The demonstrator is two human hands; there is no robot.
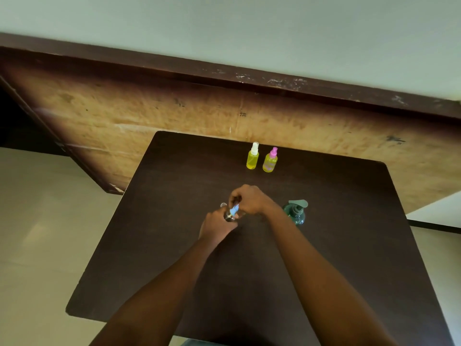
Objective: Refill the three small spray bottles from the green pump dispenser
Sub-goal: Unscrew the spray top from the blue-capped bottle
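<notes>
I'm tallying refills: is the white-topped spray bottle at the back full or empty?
Full, or nearly: yellow liquid fills the white-topped spray bottle up to its shoulder. It stands upright with its top on.

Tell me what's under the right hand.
The right hand covers a blue spray head on a small bottle gripped by the left hand. The bottle's contents are hidden.

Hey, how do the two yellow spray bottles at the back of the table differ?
The white-capped bottle has a white sprayer; the pink-capped bottle has a pink one. The white-capped bottle looks plain and slimmer; the pink-capped bottle is rounder, with a pinkish mark on its body. Both stand upright, side by side, holding yellow liquid.
</notes>
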